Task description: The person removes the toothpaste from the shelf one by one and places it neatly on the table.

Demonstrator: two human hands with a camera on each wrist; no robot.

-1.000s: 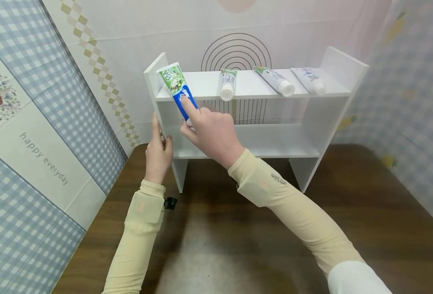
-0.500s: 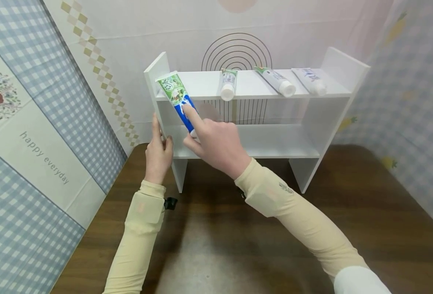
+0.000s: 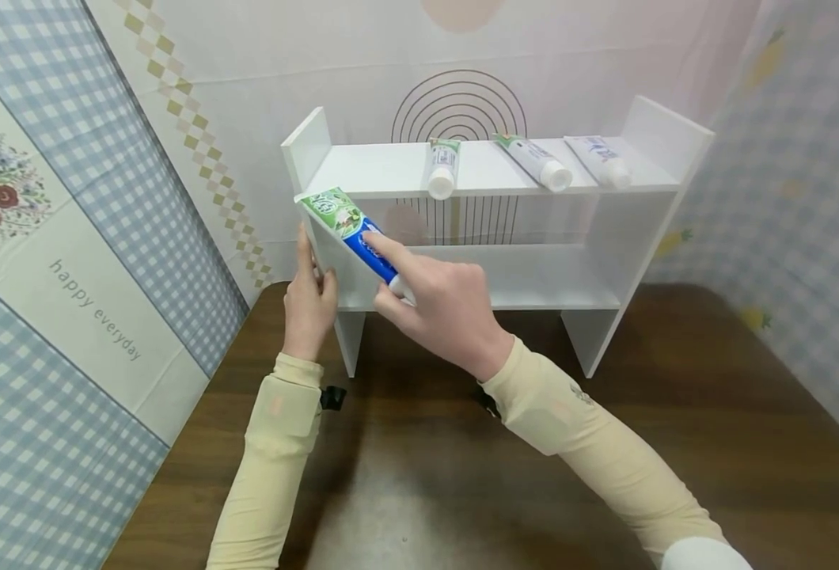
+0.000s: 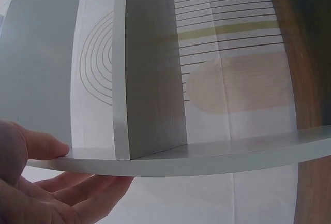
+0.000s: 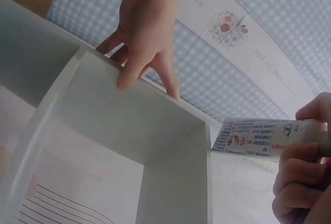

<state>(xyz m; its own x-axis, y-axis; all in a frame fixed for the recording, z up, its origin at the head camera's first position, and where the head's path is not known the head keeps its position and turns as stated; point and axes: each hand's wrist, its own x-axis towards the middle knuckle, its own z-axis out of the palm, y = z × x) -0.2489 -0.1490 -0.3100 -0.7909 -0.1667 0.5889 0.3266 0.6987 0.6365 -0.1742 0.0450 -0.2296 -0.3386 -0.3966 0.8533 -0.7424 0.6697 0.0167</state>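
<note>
My right hand (image 3: 455, 310) grips a green-and-blue toothpaste tube (image 3: 344, 224) near its white cap, index finger along its face. The tube slants in front of the white shelf's (image 3: 380, 170) upper left part, crimped end up and left. In the right wrist view the printed back of the toothpaste tube (image 5: 253, 137) shows, its crimped end close to the shelf edge; whether they touch I cannot tell. My left hand (image 3: 309, 317) holds the shelf's left side panel. In the left wrist view, its thumb (image 4: 47, 145) lies on one side of the panel (image 4: 217, 164) and the fingers on the other.
Three more toothpaste tubes lie on the top board, caps forward: a left one (image 3: 443, 168), a middle one (image 3: 535, 161) and a right one (image 3: 600, 161). A lower board (image 3: 533, 277) spans the shelf. It stands on a brown wooden table (image 3: 434, 443), with patterned cloth behind and beside.
My right hand has drawn the toothpaste tube down and slightly right, from over the top board's left end to in front of the shelf. The left hand keeps its place on the panel.
</note>
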